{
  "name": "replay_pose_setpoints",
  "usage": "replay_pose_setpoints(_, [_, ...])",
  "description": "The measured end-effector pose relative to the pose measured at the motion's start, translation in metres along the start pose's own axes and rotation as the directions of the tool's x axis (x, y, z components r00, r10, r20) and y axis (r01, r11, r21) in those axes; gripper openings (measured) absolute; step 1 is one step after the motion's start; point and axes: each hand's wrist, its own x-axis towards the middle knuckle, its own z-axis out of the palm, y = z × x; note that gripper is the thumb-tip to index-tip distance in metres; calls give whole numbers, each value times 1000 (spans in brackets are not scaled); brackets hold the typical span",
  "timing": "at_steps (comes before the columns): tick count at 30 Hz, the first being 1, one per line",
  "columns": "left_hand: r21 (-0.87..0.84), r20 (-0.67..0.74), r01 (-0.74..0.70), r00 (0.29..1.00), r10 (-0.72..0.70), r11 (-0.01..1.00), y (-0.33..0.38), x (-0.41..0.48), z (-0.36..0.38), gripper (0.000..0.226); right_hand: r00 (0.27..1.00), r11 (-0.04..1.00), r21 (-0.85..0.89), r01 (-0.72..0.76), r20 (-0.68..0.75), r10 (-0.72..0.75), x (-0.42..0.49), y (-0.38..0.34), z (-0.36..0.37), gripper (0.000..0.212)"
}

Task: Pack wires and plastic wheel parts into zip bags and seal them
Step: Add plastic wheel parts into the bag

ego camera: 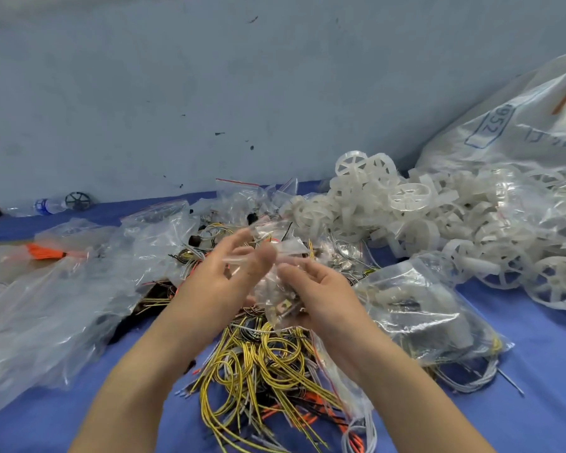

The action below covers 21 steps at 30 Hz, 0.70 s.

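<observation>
My left hand [223, 273] and right hand [314, 289] pinch a small zip bag [276, 289] between them, fingers curled, above the yellow wires [258, 361] on the worktop [536, 371].

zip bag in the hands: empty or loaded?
Loaded. The small zip bag, held by the left hand and right hand, shows small parts bunched at its bottom. Whether its strip is sealed: cannot tell, blurred.

A blue desk [536, 387] meets a pale blue-grey wall [209, 76] flecked with small dark marks. At the far left, against the wall, a clear plastic water bottle [48, 206] lies on its side beside a dark spoked wheel [78, 201]. A bundle of bright orange strands [45, 251] lies at the left, partly under clear plastic.
</observation>
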Motion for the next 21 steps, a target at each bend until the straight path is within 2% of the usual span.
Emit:
replay_pose_setpoints(2, [220,50,-84,996,75,972,-3,-2,-1,76,1000,998,-59,14,24,-13,1,0,2,13])
replay_pose_setpoints(3, [237,39,-116,993,110,965,-6,-3,0,70,999,997,-70,20,28,-18,1,0,3,16])
replay_pose_setpoints(5, [222,-63,-153,983,171,963,-11,-2,3,39,999,996,-88,35,40,-31,2,1,4,10])
replay_pose_setpoints(6, [204,-140,-145,974,175,968,-12,-2,3,24,999,995,-100,27,38,-24,2,2,2,16])
replay_pose_setpoints(8, [56,-263,-107,958,118,993,-14,-1,-3,30,999,995,-103,-14,35,18,3,3,-3,33])
replay_pose_setpoints(10, [-207,-298,-24,954,-39,978,-18,-1,-10,35,996,998,-28,-53,68,54,2,2,-6,41])
replay_pose_setpoints(13, [-497,-246,96,938,-246,863,-23,-3,-13,32,989,984,144,-106,116,89,0,-2,-5,50])
replay_pose_setpoints(15, [-591,-123,134,960,-253,795,-26,-4,-12,34,987,978,174,-117,127,95,0,-1,-5,49])
replay_pose_setpoints(17, [-554,-2,160,981,-194,817,-26,-8,-10,40,988,986,136,-96,130,78,-2,-2,-5,45])
replay_pose_setpoints(19, [-469,35,164,985,-167,868,-25,-12,-6,39,988,999,8,-41,151,39,-5,-3,-4,40])
replay_pose_setpoints(21, [-412,40,158,987,-156,897,-24,-13,0,28,989,985,-171,22,146,4,-6,-6,-3,39])
